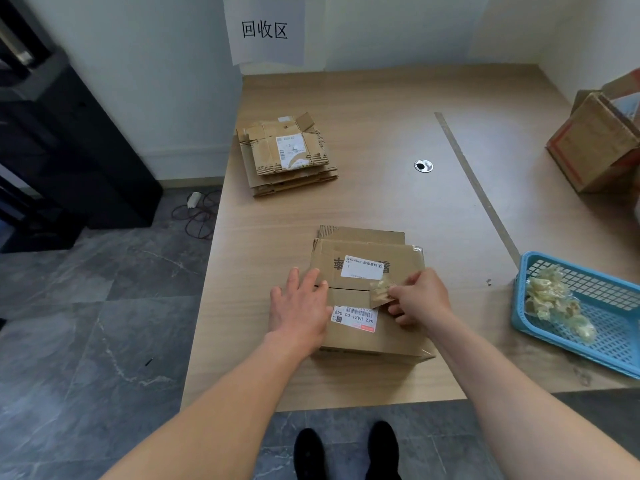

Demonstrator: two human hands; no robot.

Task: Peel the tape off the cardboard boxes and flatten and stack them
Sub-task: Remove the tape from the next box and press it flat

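Cardboard box (332, 271), just one, sits near the tabletop's (381, 202) front edge; one flattened stack (287, 154) lies at the far left edge. Left hand (299, 306) presses flat on the box, fingers spread; right hand (420, 299) pinches crumpled tape (379, 292).

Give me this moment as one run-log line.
step: peeling | left hand: flat on cardboard box | right hand: pinches tape strip | flattened stack: far left | blue basket: holds tape wads

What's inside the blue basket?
Crumpled wads of yellowish tape lie in the blue basket, piled toward its left side. The mesh floor shows beside them. Anything beneath the wads is covered, and the basket's right end runs out of the picture.
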